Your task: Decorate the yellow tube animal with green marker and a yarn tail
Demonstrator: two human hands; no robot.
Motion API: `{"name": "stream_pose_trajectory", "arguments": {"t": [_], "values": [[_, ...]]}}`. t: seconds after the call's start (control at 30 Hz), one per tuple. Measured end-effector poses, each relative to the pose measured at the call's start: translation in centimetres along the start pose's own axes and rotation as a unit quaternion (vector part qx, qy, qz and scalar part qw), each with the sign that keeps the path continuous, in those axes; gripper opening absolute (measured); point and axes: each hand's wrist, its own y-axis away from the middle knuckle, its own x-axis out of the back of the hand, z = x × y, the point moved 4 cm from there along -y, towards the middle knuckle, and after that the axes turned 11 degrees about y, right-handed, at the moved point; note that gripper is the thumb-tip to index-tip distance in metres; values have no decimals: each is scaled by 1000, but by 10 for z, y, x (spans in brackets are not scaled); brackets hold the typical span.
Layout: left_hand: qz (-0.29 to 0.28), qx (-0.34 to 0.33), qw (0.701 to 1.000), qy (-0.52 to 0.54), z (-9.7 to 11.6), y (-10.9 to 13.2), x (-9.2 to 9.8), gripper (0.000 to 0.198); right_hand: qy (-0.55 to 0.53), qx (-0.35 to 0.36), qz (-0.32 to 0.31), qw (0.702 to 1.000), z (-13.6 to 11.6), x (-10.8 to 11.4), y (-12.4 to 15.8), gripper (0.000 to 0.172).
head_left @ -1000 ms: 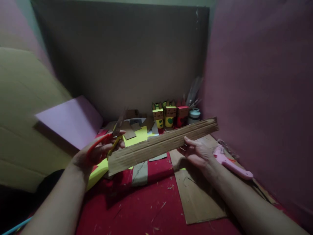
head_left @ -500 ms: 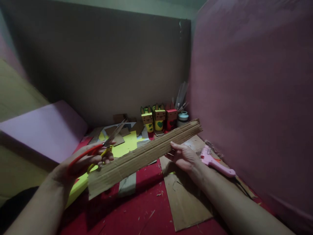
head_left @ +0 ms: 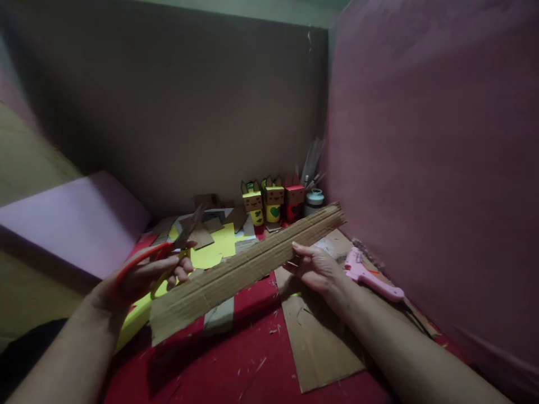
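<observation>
A long strip of brown cardboard (head_left: 248, 264) is held up slantwise above the red tabletop, its right end higher. My right hand (head_left: 314, 266) pinches its lower edge right of the middle, thumb in front and fingers behind. In my left hand (head_left: 155, 275) is a pair of scissors (head_left: 143, 255) with red and yellow handles, fingers through the loops. The blades point up and away, apart from the strip. My left fingertips are close to the strip's left end; whether they touch it I cannot tell.
A pink glue gun (head_left: 373, 280) lies on the right beside a flat cardboard piece (head_left: 324, 348). Small animal-faced paper figures (head_left: 273, 202) and a lidded jar (head_left: 314, 199) stand at the back. Yellow paper (head_left: 214, 247) and cardboard scraps lie behind the strip. Walls rise behind and on the right.
The scissors in my left hand have tilted slightly, with their blades a little further left. The strip and my right hand have hardly moved.
</observation>
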Motion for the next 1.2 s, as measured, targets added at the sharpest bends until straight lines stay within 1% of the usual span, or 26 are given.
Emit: {"name": "stream_pose_trajectory", "arguments": {"t": [0.07,0.17,0.37,0.53,0.73,0.87,1.07,1.2], "values": [[6,7,1000,12,-1,0,-1,24,1,-4,2,1000,0,0,0,13],[10,15,1000,25,-3,0,-2,38,-2,-13,6,1000,-1,1,1,13],[3,31,999,42,-10,0,1,47,-4,-27,13,1000,-2,3,1,15],[-19,43,997,60,-14,0,2,42,-3,-24,24,999,-3,6,0,15],[-42,47,996,68,-15,0,1,33,22,-9,-2,1000,-3,10,-3,17],[-43,41,996,66,-15,1,-1,33,24,-8,-6,1000,-3,12,-4,16],[-40,49,997,40,-15,3,-2,15,25,-7,-7,1000,-3,12,-4,17],[-36,54,998,19,-17,2,1,20,24,-6,-1,1000,-3,11,-4,18]]}}
